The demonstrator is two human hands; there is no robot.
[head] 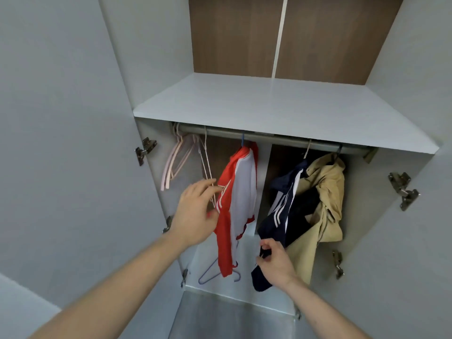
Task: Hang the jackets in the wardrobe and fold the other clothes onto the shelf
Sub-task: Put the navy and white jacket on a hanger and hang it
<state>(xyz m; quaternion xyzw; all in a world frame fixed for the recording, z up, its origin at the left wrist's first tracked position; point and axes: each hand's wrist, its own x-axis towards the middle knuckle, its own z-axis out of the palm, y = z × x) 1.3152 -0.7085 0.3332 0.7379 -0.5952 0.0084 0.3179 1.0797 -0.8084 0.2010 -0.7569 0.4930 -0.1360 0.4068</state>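
Three jackets hang on the rail (269,137) under the white shelf (281,106): a red and white one (241,192) in the middle, a navy one with white stripes (283,209) to its right, and a tan one (325,204) furthest right. My left hand (195,211) is at the red jacket's left edge, fingers touching the sleeve and a thin empty hanger (208,172). My right hand (275,261) pinches the navy jacket's lower hem.
Pink empty hangers (175,162) hang at the rail's left end. A wire hanger (210,272) lies on the wardrobe floor. Both doors stand open, with metal hinges (145,149) on the left and on the right (403,189).
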